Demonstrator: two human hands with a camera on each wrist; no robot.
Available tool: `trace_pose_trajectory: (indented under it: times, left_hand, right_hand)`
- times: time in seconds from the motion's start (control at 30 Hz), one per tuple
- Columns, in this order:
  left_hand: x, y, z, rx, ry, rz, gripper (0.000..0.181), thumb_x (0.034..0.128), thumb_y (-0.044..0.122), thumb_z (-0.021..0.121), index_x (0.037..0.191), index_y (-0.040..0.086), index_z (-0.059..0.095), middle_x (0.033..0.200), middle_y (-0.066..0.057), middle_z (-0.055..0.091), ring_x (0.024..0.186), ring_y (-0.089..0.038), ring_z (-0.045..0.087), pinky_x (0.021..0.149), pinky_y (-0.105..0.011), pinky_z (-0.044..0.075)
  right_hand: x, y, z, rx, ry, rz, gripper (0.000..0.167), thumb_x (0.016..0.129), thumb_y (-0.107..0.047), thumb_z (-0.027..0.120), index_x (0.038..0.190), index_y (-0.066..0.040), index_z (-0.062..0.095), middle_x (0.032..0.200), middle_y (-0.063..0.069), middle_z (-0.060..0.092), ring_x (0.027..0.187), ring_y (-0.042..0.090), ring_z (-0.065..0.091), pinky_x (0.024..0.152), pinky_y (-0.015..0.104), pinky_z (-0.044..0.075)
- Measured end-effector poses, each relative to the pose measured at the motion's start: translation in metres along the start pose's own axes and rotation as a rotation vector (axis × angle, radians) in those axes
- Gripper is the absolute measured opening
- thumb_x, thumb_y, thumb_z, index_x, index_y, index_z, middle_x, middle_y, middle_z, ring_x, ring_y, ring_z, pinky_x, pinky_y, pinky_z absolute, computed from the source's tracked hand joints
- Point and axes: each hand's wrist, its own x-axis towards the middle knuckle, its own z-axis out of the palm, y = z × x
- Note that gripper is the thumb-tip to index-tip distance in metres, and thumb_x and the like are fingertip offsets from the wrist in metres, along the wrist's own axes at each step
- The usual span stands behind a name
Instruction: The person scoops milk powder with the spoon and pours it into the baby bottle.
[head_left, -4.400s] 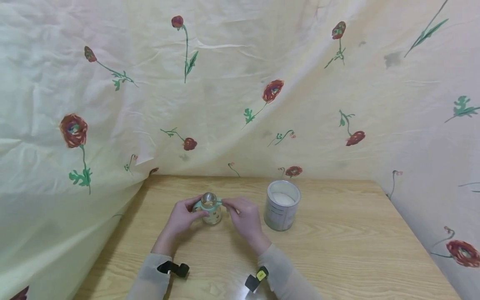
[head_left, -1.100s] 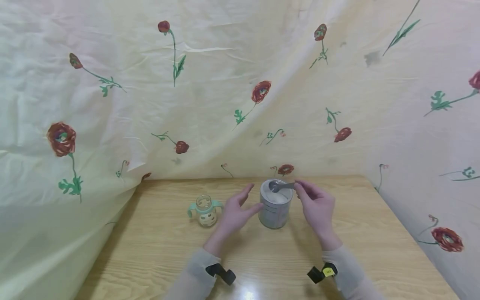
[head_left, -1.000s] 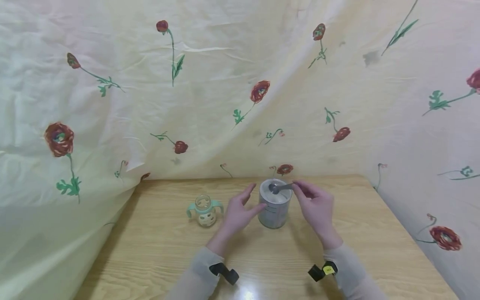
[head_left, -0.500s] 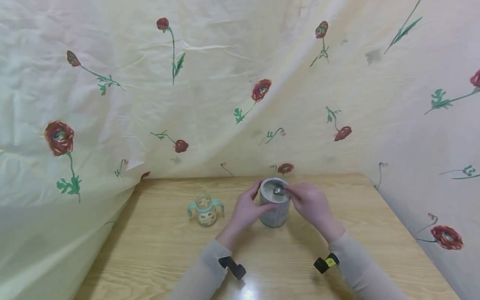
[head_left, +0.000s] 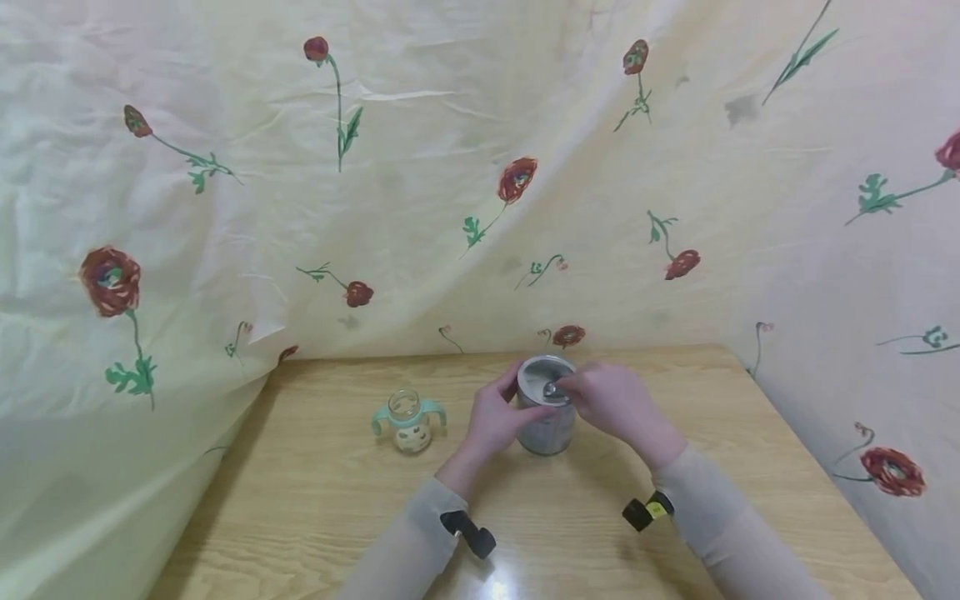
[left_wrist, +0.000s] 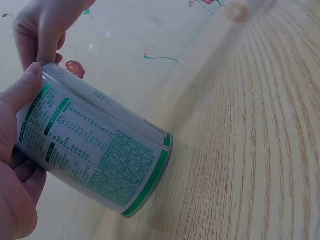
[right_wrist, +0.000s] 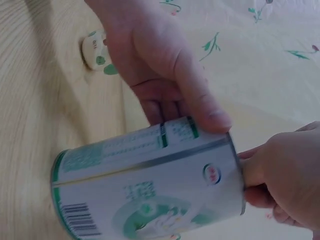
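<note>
In the head view my left hand (head_left: 495, 421) grips the near left side of a milk powder can (head_left: 546, 433). The left wrist view has the thumb along the can's printed label (left_wrist: 90, 145), with fingers curled beneath. My right hand (head_left: 611, 404) pinches a grey metal spoon (head_left: 551, 389) whose bowl is down inside the can's mouth; its handle is mostly hidden by the fingers. White powder showed in the can earlier; now the hand covers much of the opening. In the right wrist view the right fingers (right_wrist: 255, 170) reach past the can's rim.
A clear baby bottle (head_left: 411, 429) with mint-green handles stands uncapped left of the can, pale contents inside. All stand on a wood-grain table (head_left: 322, 500). Flower-printed cloth (head_left: 420, 208) hangs behind and at both sides.
Earlier both hands were at the bottle, the spoon over its mouth. Since then the spoon moved right to the can and went down into it, and the left hand took hold of the can.
</note>
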Motion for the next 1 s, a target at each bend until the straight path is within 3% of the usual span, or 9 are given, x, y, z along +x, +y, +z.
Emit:
trace_pose_trajectory:
  times: [0.27, 0.43, 0.77, 1.0]
  left_hand:
    - [0.001, 0.001, 0.002, 0.000, -0.002, 0.002, 0.089, 0.0800, 0.023, 0.098, 0.156, 0.006, 0.054, 0.159, -0.006, 0.054, 0.145, -0.023, 0.052, 0.119, -0.040, 0.044]
    - [0.002, 0.002, 0.002, 0.011, 0.002, 0.002, 0.091, 0.0796, 0.023, 0.098, 0.156, 0.003, 0.053, 0.159, -0.010, 0.053, 0.145, -0.026, 0.052, 0.118, -0.040, 0.045]
    - [0.000, 0.006, 0.000, 0.035, -0.004, -0.018, 0.092, 0.0801, 0.027, 0.098, 0.158, 0.007, 0.052, 0.161, -0.013, 0.051, 0.146, -0.026, 0.051, 0.119, -0.042, 0.045]
    - [-0.002, 0.003, -0.001, 0.035, -0.010, -0.015, 0.093, 0.0808, 0.029, 0.097, 0.158, 0.007, 0.051, 0.160, -0.010, 0.051, 0.146, -0.026, 0.051, 0.119, -0.043, 0.044]
  right_hand:
    - [0.010, 0.003, -0.004, 0.059, -0.174, 0.080, 0.017, 0.085, 0.004, 0.081, 0.099, -0.006, 0.085, 0.088, 0.004, 0.080, 0.073, 0.017, 0.073, 0.066, 0.037, 0.065]
    - [0.013, 0.006, -0.007, 0.138, -0.221, 0.098, 0.014, 0.090, 0.001, 0.078, 0.102, -0.003, 0.085, 0.094, 0.007, 0.081, 0.079, 0.019, 0.076, 0.073, 0.042, 0.066]
    - [0.008, 0.011, -0.004, 0.285, -0.168, 0.142, 0.012, 0.095, 0.002, 0.075, 0.103, 0.000, 0.084, 0.095, 0.005, 0.081, 0.073, 0.008, 0.066, 0.072, 0.039, 0.065]
    - [0.002, 0.009, 0.001, 0.353, -0.116, 0.203, 0.012, 0.099, -0.003, 0.074, 0.106, -0.002, 0.083, 0.098, 0.005, 0.080, 0.078, 0.010, 0.069, 0.071, 0.038, 0.064]
